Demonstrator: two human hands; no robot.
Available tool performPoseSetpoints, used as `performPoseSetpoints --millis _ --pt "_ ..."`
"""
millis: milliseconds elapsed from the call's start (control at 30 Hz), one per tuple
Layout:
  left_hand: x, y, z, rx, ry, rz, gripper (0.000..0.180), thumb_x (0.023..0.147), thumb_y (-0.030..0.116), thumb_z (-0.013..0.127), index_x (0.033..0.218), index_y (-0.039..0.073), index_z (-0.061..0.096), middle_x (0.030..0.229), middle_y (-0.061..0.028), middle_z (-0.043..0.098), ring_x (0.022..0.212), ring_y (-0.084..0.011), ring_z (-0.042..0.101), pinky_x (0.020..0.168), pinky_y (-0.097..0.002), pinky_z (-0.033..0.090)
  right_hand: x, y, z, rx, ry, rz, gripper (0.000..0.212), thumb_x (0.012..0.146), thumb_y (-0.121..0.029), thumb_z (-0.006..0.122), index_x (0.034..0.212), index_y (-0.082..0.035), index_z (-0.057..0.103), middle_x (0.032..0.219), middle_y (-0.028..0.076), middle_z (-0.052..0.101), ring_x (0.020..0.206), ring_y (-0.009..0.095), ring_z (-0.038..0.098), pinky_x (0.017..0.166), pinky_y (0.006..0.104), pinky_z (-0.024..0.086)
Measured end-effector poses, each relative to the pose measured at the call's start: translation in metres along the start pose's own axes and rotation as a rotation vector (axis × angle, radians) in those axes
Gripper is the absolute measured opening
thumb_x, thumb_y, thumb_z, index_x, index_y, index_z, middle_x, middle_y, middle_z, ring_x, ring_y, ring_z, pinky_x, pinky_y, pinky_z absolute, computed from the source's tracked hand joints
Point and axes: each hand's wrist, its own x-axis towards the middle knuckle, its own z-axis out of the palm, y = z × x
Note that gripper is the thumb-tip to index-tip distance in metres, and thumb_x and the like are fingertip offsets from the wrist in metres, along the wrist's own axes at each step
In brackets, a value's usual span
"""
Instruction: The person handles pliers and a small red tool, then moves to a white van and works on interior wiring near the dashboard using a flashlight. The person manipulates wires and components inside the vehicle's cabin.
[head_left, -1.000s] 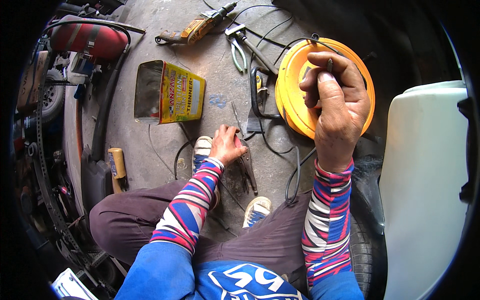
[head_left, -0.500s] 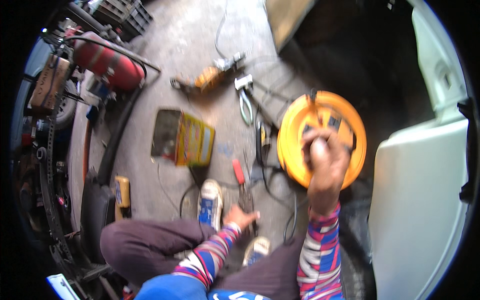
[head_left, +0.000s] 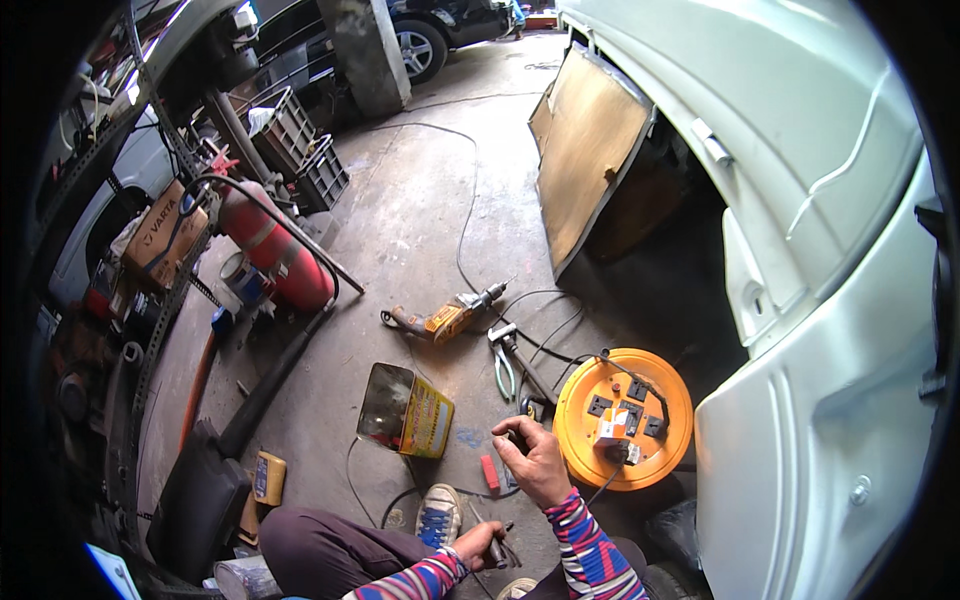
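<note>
My right hand [head_left: 540, 465] hangs in front of the orange cable reel [head_left: 680, 425], its thumb and fingers curled. A dark spot shows between them, too small to name. On the reel's face are black sockets, a plugged-in cable and a small white-and-orange box [head_left: 611, 432]. Low between my knees, my left hand [head_left: 478, 545] is closed round a short metal tool [head_left: 497, 553], its kind mostly hidden by the fingers. A red handle [head_left: 490, 473] lies on the floor just beyond. My blue-and-white shoe [head_left: 438, 515] is beside the left hand.
An open square tin [head_left: 430, 420] stands left of my hands. Beyond lie an orange power drill [head_left: 450, 318], green-handled pliers [head_left: 503, 370] and a hammer [head_left: 530, 368]. A pale vehicle panel [head_left: 800, 440] borders the right; a red cylinder [head_left: 275, 250] leans left. Cables cross the floor.
My right hand has drawn back from over the reel, leftward, uncovering the small box on it. My left hand has closed round the metal tool. The view has tilted up, showing more floor ahead.
</note>
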Motion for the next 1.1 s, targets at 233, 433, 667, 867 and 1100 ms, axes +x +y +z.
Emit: performPoseSetpoints --millis 233,433,667,867,1100 --pt "-0.237 0.109 0.046 0.44 -0.309 0.375 0.041 0.1 0.016 0.053 0.138 0.0 0.05 0.115 -0.0178 0.072 0.078 -0.0169 0.072 0.064 -0.0269 0.058 -0.027 -0.025 0.05 0.08 0.364 0.098 0.027 0.1 -0.024 0.068 0.115 -0.002 0.064 0.081 -0.003 0.062 0.064 0.003 0.052 0.055 0.0237 0.041" --pt "-0.28 0.141 0.048 0.531 -0.568 0.452 0.044 0.098 0.007 0.053 0.14 -0.004 0.047 0.126 -0.0205 0.067 0.095 -0.0244 0.074 0.085 -0.0337 0.059 -0.004 -0.082 0.051 0.614 -0.103 0.458 0.055 0.099 -0.041 0.07 0.134 -0.002 0.054 0.102 -0.001 0.064 0.077 0.004 0.056 0.065 0.019 0.045" --pt "-0.246 0.157 0.039 0.594 -0.78 0.447 0.06 0.095 0.02 0.066 0.147 -0.001 0.045 0.139 -0.0138 0.059 0.122 -0.0185 0.061 0.104 -0.0314 0.047 0.031 -0.104 0.043 0.482 -0.125 0.468 0.047 0.098 -0.044 0.071 0.115 -0.001 0.066 0.097 0.004 0.07 0.082 0.011 0.066 0.075 0.0248 0.056" --pt "-0.244 0.196 0.051 0.304 -0.983 0.451 0.065 0.096 0.019 0.069 0.15 -0.001 0.041 0.145 -0.0114 0.055 0.135 -0.0211 0.051 0.116 -0.0352 0.038 0.084 -0.125 0.032 0.417 -0.034 0.437 0.053 0.1 -0.051 0.064 0.122 -0.003 0.062 0.095 0.0 0.064 0.081 0.009 0.063 0.072 0.0223 0.052" --pt "-0.328 0.201 0.04 0.074 -0.464 0.189 0.056 0.096 0.011 0.065 0.148 0.004 0.042 0.125 -0.0114 0.065 0.122 -0.0252 0.064 0.106 -0.036 0.05 0.055 -0.198 0.039 0.385 0.745 0.648 0.039 0.104 -0.044 0.043 0.102 -0.007 0.053 0.079 0.004 0.05 0.061 0.018 0.047 0.054 0.0356 0.043"
